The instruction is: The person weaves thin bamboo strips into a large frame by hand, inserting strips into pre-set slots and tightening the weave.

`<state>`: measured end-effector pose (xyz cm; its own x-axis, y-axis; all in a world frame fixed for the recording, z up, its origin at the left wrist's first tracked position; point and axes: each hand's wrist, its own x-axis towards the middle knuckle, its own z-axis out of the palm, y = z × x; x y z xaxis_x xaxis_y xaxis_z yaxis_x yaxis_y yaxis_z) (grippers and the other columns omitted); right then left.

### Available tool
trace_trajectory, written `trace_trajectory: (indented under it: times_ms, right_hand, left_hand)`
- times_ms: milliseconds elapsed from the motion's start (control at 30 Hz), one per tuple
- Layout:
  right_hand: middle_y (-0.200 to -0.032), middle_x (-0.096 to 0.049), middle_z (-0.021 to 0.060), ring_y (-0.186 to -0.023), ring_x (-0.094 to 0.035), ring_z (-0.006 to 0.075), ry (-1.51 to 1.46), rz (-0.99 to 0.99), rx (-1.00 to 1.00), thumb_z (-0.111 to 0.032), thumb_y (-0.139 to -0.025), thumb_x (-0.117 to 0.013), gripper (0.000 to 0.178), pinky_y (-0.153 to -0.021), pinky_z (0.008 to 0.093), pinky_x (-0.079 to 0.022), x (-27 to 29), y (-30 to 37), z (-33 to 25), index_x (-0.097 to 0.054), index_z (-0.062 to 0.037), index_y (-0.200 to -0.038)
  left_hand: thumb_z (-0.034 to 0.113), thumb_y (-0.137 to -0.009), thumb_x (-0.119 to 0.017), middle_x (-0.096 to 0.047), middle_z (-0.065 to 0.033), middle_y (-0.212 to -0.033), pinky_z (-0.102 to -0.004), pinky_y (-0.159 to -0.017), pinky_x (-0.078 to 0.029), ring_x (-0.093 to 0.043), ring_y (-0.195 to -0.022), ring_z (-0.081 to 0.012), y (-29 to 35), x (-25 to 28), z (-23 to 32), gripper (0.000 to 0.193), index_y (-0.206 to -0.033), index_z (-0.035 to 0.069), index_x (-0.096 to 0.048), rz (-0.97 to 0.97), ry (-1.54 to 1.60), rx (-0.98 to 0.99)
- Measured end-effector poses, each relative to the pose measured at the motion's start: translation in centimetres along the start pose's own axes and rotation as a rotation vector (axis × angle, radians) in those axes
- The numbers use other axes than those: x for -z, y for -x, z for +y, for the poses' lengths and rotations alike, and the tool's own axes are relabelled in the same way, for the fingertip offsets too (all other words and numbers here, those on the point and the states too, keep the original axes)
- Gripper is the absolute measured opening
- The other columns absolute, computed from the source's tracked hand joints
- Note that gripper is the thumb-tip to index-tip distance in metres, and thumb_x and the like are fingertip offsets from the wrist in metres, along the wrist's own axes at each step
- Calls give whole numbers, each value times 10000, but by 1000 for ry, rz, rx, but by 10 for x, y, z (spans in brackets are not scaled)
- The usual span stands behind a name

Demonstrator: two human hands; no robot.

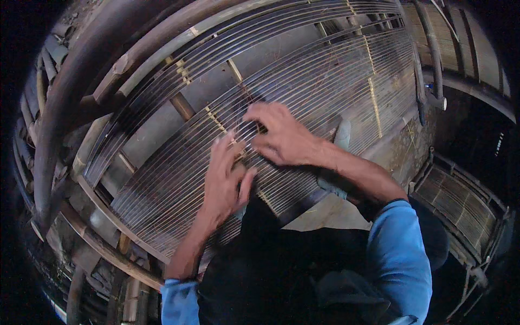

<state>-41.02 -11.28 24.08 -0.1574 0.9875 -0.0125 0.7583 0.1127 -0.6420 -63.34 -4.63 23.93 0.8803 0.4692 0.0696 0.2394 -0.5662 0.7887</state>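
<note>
A large mat of thin bamboo slats (303,76) lies stretched over a frame of thick bamboo poles (135,59). My left hand (225,179) rests on the slats near the mat's near edge, fingers spread and pressing down beside a pale tie strip (216,122). My right hand (279,135) lies just to the right of it, fingers curled and pinching at the slats where a thin cross strand runs. Both hands touch the mat close together. Whether a loose strip is held between the fingers cannot be told.
Rows of yellowish binding (374,92) cross the slats further right. A thick curved pole (54,135) bounds the left side. Another slatted panel (460,200) leans at the lower right. A pipe (433,65) hangs at the upper right. Bare ground (325,211) shows below the mat.
</note>
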Motion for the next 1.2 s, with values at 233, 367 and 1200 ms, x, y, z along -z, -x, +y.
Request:
trace_trajectory:
  times_ms: [233, 367, 1200]
  right_hand:
    - [-1211, -615, 156, -1216, -555, 326, -306, 18, 49, -93, -809, -615, 309, -1051, 461, -394, -13, -12, -2, -643, -35, -1111]
    - [-1035, -673, 251, -1009, -643, 403, -74, 359, -294, -250, -902, -514, 404, -939, 428, -475, 8, -65, 75, -627, -27, -1218]
    - [-963, -676, 191, -1026, -621, 381, 56, 201, 152, -429, -919, -620, 398, -1021, 464, -437, -6, -54, 8, -668, -45, -1013]
  left_hand:
    - [150, -853, -677, -628, -266, -1288, -577, -1200, -114, -328, -1440, -457, 36, 74, 30, 293, -629, -6, -570, 182, 875, 204]
    - [162, -907, -572, -703, -312, -1017, -583, -1206, 18, -457, -1335, -509, 63, 89, 40, 388, -557, 43, -451, 137, 1267, 167]
    - [315, -988, -594, -410, -23, -598, -369, -645, -348, -375, -595, -184, 137, 81, 84, 525, -557, 70, -424, 535, 1306, 542]
